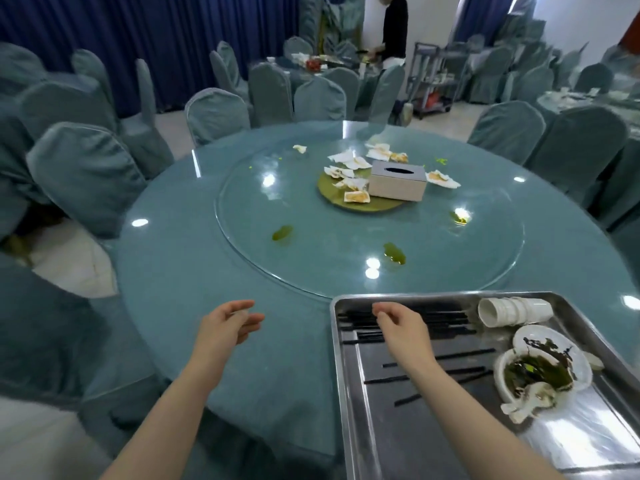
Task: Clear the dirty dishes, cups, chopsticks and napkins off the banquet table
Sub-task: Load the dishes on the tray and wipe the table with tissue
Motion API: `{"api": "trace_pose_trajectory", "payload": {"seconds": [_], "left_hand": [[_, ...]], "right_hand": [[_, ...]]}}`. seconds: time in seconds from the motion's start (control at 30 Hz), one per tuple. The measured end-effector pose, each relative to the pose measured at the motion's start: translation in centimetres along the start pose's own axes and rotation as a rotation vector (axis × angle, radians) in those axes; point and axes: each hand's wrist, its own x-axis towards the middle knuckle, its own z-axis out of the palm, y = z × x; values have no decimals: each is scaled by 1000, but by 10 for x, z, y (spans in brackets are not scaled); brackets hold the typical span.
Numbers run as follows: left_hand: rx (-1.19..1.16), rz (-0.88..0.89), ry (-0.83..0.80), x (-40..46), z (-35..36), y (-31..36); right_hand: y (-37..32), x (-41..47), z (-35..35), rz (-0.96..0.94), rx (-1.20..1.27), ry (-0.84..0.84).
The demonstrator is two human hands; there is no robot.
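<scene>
Your left hand (231, 322) hovers over the bare near edge of the round banquet table (194, 271), fingers loosely extended and relaxed, holding nothing. Your right hand (398, 322) hangs over the far left corner of the steel tray (346, 393), fingers loosely curled downward just above the black chopsticks (450, 327); whether the fingertips touch or pinch one of them cannot be told. The tray sits on the table's near right edge. Most chopsticks lie bundled along its far side, with a few more scattered across the tray floor. In its far right corner a stack of white disposable cups (512, 310) lies on its side, and just nearer you sit dirty white bowls (540, 367) with dark green leftovers, a soiled spoon (526, 403) lying against them. Still on the table: crumpled, stained napkins (349, 164) are strewn around the middle of the glass turntable (311, 251), some on the green centre disc (332, 194), others beside it. A grey tissue box (397, 180) stands on that disc among them. Greenish spills (282, 233) mark the glass nearer you. Chairs in teal covers (86, 174) ring the table. At another table further back, a person in a black top (394, 26) stands beside a grey service cart (433, 77).
</scene>
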Motion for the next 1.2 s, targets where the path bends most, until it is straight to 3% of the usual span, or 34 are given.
{"api": "trace_pose_trajectory", "payload": {"seconds": [0.47, 0.67, 0.9, 1.1, 1.2], "left_hand": [[10, -51, 65, 70, 6, 6], [61, -117, -3, 102, 27, -4], [157, -58, -105, 178, 32, 6], [284, 51, -147, 278, 0, 24], [359, 99, -188, 327, -16, 36]], "right_hand": [[-3, 66, 39, 47, 89, -86], [-23, 98, 32, 7, 227, 16], [-42, 128, 87, 36, 250, 41], [-50, 167, 143, 174, 40, 8], [-50, 183, 174, 193, -231, -83]]}}
